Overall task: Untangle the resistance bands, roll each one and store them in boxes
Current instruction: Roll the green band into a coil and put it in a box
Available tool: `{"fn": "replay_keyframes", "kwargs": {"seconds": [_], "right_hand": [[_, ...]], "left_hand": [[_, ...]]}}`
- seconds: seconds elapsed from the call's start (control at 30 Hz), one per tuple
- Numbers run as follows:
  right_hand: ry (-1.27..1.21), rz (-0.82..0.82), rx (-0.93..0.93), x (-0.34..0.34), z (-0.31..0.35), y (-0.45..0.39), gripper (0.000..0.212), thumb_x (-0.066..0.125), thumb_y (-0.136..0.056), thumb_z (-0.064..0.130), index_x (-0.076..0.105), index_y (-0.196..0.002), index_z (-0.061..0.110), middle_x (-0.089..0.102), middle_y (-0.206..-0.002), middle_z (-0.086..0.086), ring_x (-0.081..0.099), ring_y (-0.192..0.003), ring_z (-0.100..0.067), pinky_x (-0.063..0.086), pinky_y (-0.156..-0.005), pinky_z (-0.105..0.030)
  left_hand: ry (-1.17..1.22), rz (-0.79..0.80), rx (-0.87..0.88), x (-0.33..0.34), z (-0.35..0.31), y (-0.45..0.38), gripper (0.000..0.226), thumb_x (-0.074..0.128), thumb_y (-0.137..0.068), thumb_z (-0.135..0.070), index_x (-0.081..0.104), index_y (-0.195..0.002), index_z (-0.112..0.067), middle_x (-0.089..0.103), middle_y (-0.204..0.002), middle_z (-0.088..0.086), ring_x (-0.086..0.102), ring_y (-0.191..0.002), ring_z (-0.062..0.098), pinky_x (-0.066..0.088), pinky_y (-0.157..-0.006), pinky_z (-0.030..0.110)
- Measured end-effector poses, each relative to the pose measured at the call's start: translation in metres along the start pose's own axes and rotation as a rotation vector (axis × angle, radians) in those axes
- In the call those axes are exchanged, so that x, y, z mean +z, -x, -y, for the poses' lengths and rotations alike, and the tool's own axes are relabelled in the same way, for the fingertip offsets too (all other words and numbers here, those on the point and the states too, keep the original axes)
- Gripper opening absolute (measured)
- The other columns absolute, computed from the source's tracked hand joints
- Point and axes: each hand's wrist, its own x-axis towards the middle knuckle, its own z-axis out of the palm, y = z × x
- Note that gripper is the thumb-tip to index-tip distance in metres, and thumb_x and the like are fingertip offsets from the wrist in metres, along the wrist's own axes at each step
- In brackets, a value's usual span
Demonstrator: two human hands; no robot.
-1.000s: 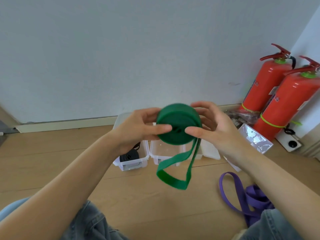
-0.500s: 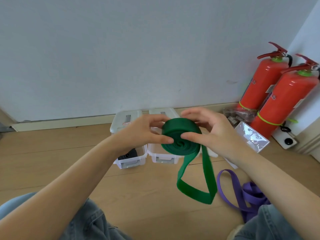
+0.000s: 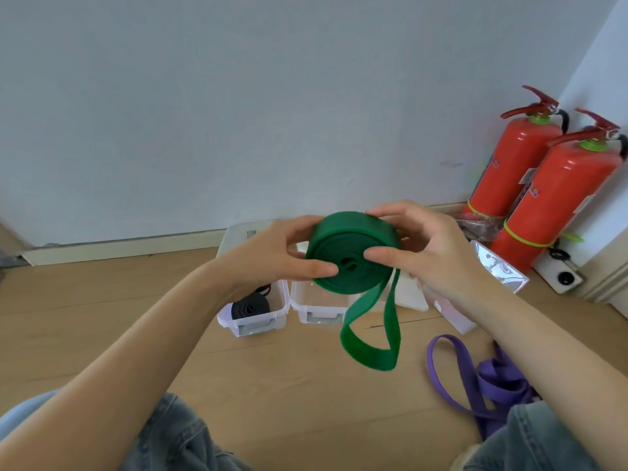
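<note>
From the head camera, we look down at our own two bare arms reaching forward over a light wooden floor [image 3: 278,375], with blue denim knees at the bottom edge. Our left hand [image 3: 268,256] and right hand [image 3: 428,253] hold a thick green rubber resistance band [image 3: 350,256], most of it wound into a flat coil raised between them. Each grip is closed on the coil: thumbs press its near face close to the centre, fingers curl round its rim and back. A loose green loop hangs from the coil's lower right, in the air above the floor.

Beyond the hands, against a pale wall, stand small clear plastic boxes. The left box [image 3: 253,317] holds a rolled black band [image 3: 249,305]. The middle box [image 3: 317,307] sits just beside it, directly under the coil. A third box [image 3: 452,314] lies partly hidden behind our right wrist.

A tangled purple rubber band [image 3: 489,379] lies on the floor by our right knee. Two red fire extinguishers [image 3: 543,185] stand in the right corner.
</note>
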Motion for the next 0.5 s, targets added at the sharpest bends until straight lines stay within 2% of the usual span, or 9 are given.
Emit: {"fn": "replay_keyframes", "kwargs": {"seconds": [0.1, 0.17, 0.27, 0.33, 0.43, 0.5], "right_hand": [[0.116, 0.07, -0.007, -0.0002, 0.002, 0.0005, 0.044, 0.075, -0.057, 0.043, 0.063, -0.099, 0.039, 0.071, -0.1, 0.014, 0.065, -0.096, -0.005, 0.05, -0.089, -0.029], [0.11, 0.111, 0.016, -0.0018, 0.0011, 0.0016, 0.049, 0.076, -0.056, 0.044, 0.063, -0.102, 0.039, 0.072, -0.097, 0.011, 0.066, -0.094, -0.006, 0.051, -0.088, -0.025], [-0.103, 0.177, 0.136, -0.0035, -0.0037, 0.0032, 0.064, 0.079, -0.053, 0.038, 0.059, -0.114, 0.032, 0.074, -0.097, 0.001, 0.069, -0.092, -0.014, 0.055, -0.081, -0.027], [-0.171, 0.181, 0.168, -0.0047, -0.0057, 0.003, 0.062, 0.081, -0.052, 0.035, 0.062, -0.111, 0.027, 0.074, -0.097, -0.002, 0.07, -0.093, -0.018, 0.055, -0.082, -0.031], [-0.104, 0.209, 0.161, -0.0067, -0.0042, 0.0029, 0.054, 0.081, -0.056, 0.035, 0.063, -0.106, 0.029, 0.074, -0.092, -0.003, 0.071, -0.087, -0.019, 0.057, -0.079, -0.031], [0.016, 0.234, 0.149, -0.007, -0.0042, 0.0024, 0.051, 0.082, -0.06, 0.034, 0.061, -0.106, 0.032, 0.075, -0.086, 0.001, 0.071, -0.081, -0.017, 0.057, -0.076, -0.028]], "left_hand": [[-0.053, 0.016, -0.035, 0.0055, 0.0034, 0.0025, 0.048, 0.075, -0.074, -0.014, 0.06, -0.118, -0.026, 0.066, -0.114, -0.007, 0.069, -0.093, 0.014, 0.053, -0.071, 0.018], [-0.104, 0.004, -0.046, 0.0056, 0.0044, 0.004, 0.045, 0.076, -0.069, -0.023, 0.064, -0.112, -0.023, 0.07, -0.107, -0.006, 0.069, -0.092, 0.01, 0.053, -0.07, 0.017], [-0.101, -0.026, -0.052, 0.0058, 0.0055, 0.0044, 0.046, 0.076, -0.062, -0.032, 0.067, -0.106, -0.024, 0.072, -0.101, -0.006, 0.069, -0.093, 0.012, 0.056, -0.075, 0.023], [-0.105, -0.023, -0.064, 0.0063, 0.0063, 0.0032, 0.042, 0.077, -0.064, -0.034, 0.067, -0.105, -0.028, 0.073, -0.099, -0.007, 0.069, -0.091, 0.013, 0.057, -0.078, 0.027], [-0.153, 0.029, -0.062, 0.0071, 0.0051, 0.0017, 0.036, 0.079, -0.07, -0.027, 0.066, -0.102, -0.034, 0.072, -0.1, -0.011, 0.069, -0.089, 0.006, 0.054, -0.072, 0.017], [-0.202, 0.065, -0.057, 0.0092, 0.0034, 0.0005, 0.041, 0.078, -0.073, -0.018, 0.063, -0.108, -0.034, 0.071, -0.102, -0.014, 0.068, -0.091, 0.005, 0.05, -0.072, 0.012]]}}
